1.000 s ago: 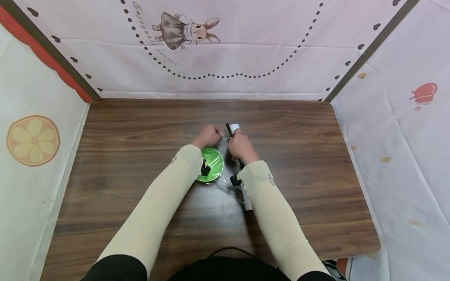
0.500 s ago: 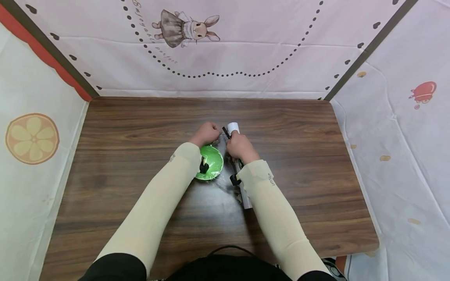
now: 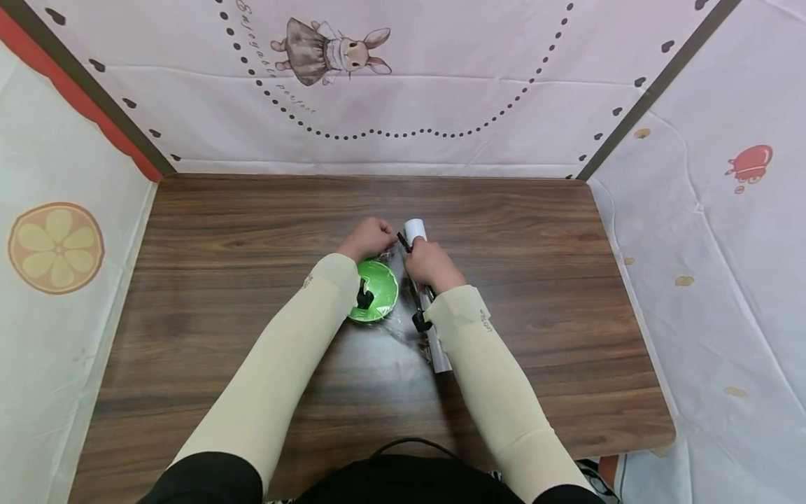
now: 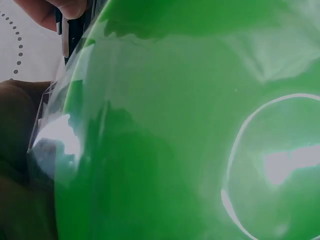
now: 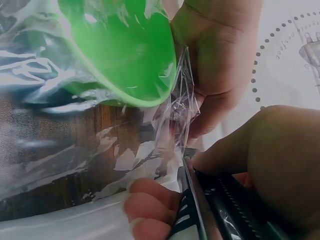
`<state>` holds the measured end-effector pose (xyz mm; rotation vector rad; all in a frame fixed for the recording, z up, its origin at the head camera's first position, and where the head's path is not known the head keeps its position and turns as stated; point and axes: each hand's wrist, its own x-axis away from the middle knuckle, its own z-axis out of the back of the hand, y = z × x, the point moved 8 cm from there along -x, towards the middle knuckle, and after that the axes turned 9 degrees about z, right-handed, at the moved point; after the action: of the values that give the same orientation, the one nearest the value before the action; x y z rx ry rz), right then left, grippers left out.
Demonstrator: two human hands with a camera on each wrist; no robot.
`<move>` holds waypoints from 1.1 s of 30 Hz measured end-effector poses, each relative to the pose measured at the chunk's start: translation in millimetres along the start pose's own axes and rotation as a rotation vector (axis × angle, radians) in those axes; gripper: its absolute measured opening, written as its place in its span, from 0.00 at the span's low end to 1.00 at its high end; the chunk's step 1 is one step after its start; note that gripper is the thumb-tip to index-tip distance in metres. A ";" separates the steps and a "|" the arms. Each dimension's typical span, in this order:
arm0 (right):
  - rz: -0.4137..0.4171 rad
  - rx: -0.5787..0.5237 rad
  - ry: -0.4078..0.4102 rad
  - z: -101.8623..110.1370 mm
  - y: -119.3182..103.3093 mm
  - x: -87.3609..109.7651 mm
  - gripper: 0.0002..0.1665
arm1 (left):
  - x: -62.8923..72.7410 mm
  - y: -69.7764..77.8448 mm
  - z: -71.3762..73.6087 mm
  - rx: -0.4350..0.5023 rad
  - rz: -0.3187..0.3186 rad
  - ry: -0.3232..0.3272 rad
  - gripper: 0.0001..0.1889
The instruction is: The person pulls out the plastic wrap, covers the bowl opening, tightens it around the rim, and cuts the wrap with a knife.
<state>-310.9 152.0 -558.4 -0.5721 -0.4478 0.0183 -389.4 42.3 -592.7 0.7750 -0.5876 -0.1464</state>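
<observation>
A green bowl (image 3: pixel 382 290) under clear plastic film sits on the table, partly hidden by the left wrist; its film-covered surface (image 4: pixel 150 130) fills the left wrist view. My left hand (image 3: pixel 367 239) is just beyond the bowl, fingers curled on gathered film (image 5: pixel 182 110) at the rim. To its right, my right hand (image 3: pixel 433 266) grips a long, narrow black and silver tool (image 3: pixel 404 242), whose exact kind I cannot tell. Thumb and fingers wrap it in the right wrist view, its end close to the gathered film. Beneath that hand lies a white roll (image 3: pixel 415 229).
Loose clear film (image 3: pixel 399 325) stretches between the bowl and the roll. The brown wooden table (image 3: pixel 252 210) meets printed cloth walls (image 3: pixel 441 84) at the back and both sides. Small black wrist cameras (image 3: pixel 420 322) sit at the cuffs. A dark cable (image 3: pixel 415 441) lies at the near edge.
My left hand has shifted slightly left. The black tool's far end has tilted left, toward that hand, and more of the white roll's end shows. The bowl stays put.
</observation>
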 end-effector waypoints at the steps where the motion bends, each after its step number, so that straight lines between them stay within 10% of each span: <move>1: 0.000 0.003 -0.006 -0.2 -0.3 0.0 0.20 | 0.6 0.6 0.1 -0.007 -0.002 0.002 0.15; 33: -0.102 0.057 -0.188 6.5 -0.3 -16.6 0.15 | -10.2 1.2 0.1 -0.089 -0.045 0.053 0.11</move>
<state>-328.6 152.9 -560.1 -0.4925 -0.6570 -0.0124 -398.0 46.5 -596.3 0.7040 -0.5101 -0.1915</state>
